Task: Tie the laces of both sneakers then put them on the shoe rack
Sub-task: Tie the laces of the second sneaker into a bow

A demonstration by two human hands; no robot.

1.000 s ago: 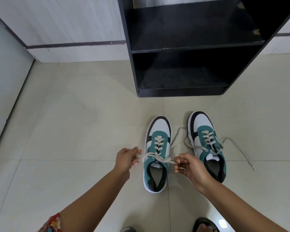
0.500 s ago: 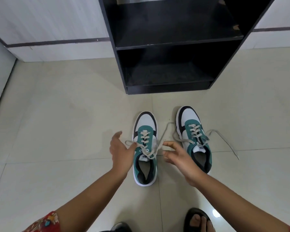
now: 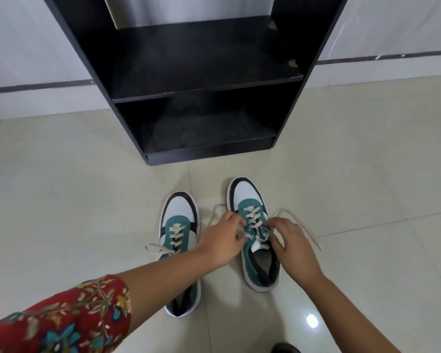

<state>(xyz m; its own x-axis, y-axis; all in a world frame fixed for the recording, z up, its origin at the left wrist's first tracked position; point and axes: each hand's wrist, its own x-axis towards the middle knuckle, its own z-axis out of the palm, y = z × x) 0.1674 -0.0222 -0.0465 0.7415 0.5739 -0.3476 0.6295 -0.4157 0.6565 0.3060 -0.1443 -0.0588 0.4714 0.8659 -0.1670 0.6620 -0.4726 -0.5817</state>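
Both forearms reach down and forward from the bottom of the view, converging over the right sneaker (image 3: 255, 240) on a cream tiled floor (image 3: 74, 200). The left hand (image 3: 222, 242), its arm crossing above the heel of the left sneaker (image 3: 180, 225), has its fingers curled in, pinching a pale lace (image 3: 241, 234) at the shoe's left side. The right hand (image 3: 289, 247) arches over the tongue with fingers bent, the fingertips pressed together on the laces near the top eyelets. A red floral sleeve (image 3: 61, 319) covers the left upper arm.

A small dark label sits on the white tongue of the right sneaker, its lettering too blurred to read.

The sneakers are teal with white toe panels, black trim, white soles and off-white flat laces. They stand side by side, toes pointing at a black shoe rack (image 3: 196, 85) a short way ahead, the right one slightly farther forward. Loose lace ends trail on the tiles to either side of the right sneaker; whether the left sneaker's laces are knotted is hidden by the forearm.
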